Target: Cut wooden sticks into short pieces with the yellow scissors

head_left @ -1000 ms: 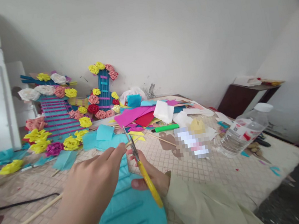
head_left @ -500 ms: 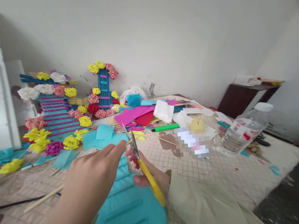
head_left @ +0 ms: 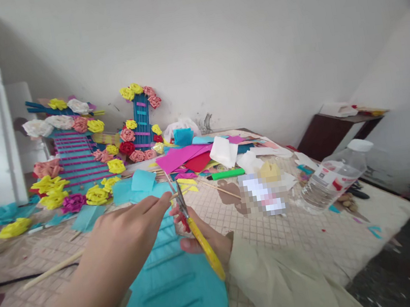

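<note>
My right hand point(head_left: 202, 238) is closed round yellow-handled scissors point(head_left: 198, 236), whose blades stand slightly apart and point up and away from me. My left hand point(head_left: 122, 248) lies over a large turquoise sheet point(head_left: 176, 296) with raised ribs. Its fingertips pinch a thin wooden stick point(head_left: 175, 195) right at the scissor blades. Both wrists wear cream sleeves. The sheet covers the near part of the table below my hands.
Paper-flower models point(head_left: 74, 152) stand at the back left. Loose coloured paper point(head_left: 186, 156), a green marker point(head_left: 227, 174), a plastic water bottle point(head_left: 332, 178) and wooden sticks point(head_left: 52, 268) lie on the checked tablecloth point(head_left: 279, 235). A dark side table point(head_left: 325, 135) stands at right.
The scissor blades have opened a little and shifted slightly left. Both hands stay in nearly the same place; the view has drifted slightly.
</note>
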Available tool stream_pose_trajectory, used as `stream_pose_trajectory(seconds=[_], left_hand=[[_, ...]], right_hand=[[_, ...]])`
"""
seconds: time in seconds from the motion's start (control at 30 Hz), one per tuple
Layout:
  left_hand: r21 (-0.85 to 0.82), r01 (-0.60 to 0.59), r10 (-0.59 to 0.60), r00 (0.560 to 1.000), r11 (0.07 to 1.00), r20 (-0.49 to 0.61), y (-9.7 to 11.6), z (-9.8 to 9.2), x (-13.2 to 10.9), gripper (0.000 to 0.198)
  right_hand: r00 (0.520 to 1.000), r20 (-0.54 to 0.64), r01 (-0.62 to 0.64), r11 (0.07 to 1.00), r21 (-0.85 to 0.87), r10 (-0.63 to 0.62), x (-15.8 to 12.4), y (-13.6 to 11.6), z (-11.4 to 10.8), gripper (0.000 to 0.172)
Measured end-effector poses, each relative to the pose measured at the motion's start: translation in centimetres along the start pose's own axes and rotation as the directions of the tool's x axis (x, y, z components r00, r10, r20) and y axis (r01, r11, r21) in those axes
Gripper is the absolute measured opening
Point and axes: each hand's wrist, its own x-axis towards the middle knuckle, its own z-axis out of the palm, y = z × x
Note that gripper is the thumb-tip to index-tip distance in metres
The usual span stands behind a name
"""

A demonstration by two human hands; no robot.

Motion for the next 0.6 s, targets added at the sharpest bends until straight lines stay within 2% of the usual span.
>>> stream_pose_trajectory(seconds=[0.1, 0.33, 0.6], left_hand=[[-0.025, 0.022, -0.021, 0.999, 0.999, 0.047, -0.05, 0.09, -0.13, 0.041], [-0.015, -0.018, 0.017, 0.998, 1.000, -0.066, -0.04, 0.17, 0.01, 0.039], [-0.032, -0.030, 0.028, 0.998, 0.999, -0.062, -0.08, -0.21, 0.17, 0.041]], right_hand=[[1.000, 0.003, -0.018, 0.999, -0.026, 0.018, -0.06, -0.02, -0.05, 0.079], [1.000, -0.017, -0.018, 0.999, -0.042, 0.017, -0.15, -0.16, 0.04, 0.078], [1.000, -0.028, 0.002, 0.999, -0.049, -0.003, -0.07, -0.27, 0.04, 0.076]])
